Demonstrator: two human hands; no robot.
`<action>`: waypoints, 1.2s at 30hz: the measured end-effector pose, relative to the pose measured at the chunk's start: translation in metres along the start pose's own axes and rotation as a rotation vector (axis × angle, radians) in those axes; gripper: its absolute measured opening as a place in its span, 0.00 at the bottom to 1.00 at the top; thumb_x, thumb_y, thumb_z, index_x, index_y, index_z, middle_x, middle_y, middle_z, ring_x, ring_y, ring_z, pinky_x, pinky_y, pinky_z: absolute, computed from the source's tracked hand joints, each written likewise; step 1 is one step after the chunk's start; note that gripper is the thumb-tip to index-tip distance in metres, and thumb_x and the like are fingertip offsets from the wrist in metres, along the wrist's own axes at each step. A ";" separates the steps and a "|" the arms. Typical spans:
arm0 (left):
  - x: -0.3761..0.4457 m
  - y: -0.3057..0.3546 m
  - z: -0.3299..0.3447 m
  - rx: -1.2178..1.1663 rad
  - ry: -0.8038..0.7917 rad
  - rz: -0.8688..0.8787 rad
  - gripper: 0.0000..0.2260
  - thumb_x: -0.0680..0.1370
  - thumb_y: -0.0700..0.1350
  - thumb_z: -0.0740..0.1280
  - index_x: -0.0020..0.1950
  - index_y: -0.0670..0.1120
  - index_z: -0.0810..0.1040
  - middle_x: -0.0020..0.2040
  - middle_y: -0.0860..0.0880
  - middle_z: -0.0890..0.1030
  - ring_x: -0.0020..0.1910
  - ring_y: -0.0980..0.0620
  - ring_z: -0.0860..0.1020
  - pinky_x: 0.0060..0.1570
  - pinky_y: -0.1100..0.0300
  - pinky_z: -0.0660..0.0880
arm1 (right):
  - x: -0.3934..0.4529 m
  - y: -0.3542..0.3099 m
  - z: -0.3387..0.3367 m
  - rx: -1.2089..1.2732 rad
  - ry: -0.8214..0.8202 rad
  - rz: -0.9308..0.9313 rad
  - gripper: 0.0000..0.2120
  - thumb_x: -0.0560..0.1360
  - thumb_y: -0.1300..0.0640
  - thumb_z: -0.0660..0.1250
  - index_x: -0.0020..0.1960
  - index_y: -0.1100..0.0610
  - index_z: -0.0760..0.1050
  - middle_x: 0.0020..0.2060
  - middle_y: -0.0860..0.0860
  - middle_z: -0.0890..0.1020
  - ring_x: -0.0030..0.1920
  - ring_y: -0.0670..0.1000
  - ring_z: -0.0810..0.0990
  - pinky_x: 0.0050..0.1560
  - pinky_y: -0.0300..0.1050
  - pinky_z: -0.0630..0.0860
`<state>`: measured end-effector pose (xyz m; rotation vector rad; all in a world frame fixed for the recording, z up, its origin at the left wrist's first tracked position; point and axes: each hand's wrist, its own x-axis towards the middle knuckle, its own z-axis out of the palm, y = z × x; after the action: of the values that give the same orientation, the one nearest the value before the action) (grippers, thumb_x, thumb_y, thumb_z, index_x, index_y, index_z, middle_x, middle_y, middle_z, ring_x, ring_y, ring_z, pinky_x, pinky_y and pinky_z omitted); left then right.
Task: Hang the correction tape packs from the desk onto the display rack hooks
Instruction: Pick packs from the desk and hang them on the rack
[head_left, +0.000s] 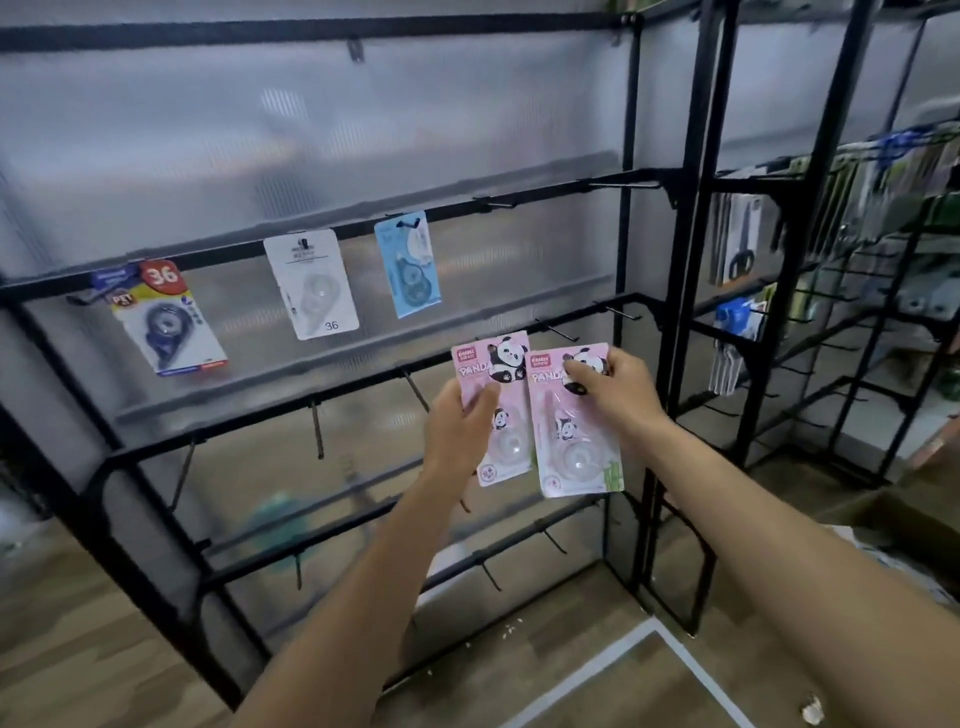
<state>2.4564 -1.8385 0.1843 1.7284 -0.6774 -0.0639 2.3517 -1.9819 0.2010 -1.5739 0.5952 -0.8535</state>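
Two pink panda packs of correction tape are held up in front of the black display rack (644, 322), side by side and slightly overlapping at their inner edges. The left hand (457, 431) grips the left pack (493, 374) by its left edge, thumb across the front. The right hand (618, 389) pinches the right pack (566, 441) near its top right corner, over the panda picture. Both packs sit just below the middle bar of the rack, near two bare hooks (558, 332) that stick out from it.

On the bar above, three other packs hang from hooks: a blue and red one marked 36 (166, 317) at the left, a white one (311, 283) in the middle, and a light blue one (408, 262) to its right. A neighbouring rack (810, 291) on the right carries more hanging goods, blurred.
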 end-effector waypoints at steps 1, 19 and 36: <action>0.015 0.002 0.007 -0.017 0.006 0.022 0.07 0.79 0.47 0.64 0.47 0.45 0.78 0.40 0.52 0.80 0.36 0.57 0.76 0.36 0.63 0.71 | 0.016 -0.003 0.000 0.000 -0.015 -0.018 0.06 0.75 0.57 0.69 0.40 0.52 0.76 0.30 0.42 0.82 0.30 0.38 0.79 0.30 0.32 0.72; 0.165 0.018 0.078 0.047 0.387 0.082 0.09 0.80 0.48 0.63 0.44 0.43 0.72 0.37 0.46 0.75 0.31 0.55 0.73 0.27 0.70 0.72 | 0.227 -0.065 0.009 -0.084 -0.200 -0.182 0.10 0.80 0.56 0.62 0.48 0.62 0.76 0.44 0.58 0.82 0.45 0.57 0.82 0.41 0.47 0.78; 0.211 0.023 0.074 0.107 0.696 0.040 0.13 0.80 0.49 0.63 0.45 0.39 0.74 0.37 0.45 0.76 0.34 0.52 0.73 0.34 0.61 0.71 | 0.291 -0.078 0.030 -0.061 -0.353 -0.234 0.14 0.79 0.56 0.62 0.51 0.69 0.74 0.43 0.63 0.79 0.38 0.53 0.75 0.41 0.52 0.76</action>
<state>2.5926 -2.0050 0.2490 1.6862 -0.1981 0.5858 2.5436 -2.1755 0.3330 -1.8217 0.1870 -0.7089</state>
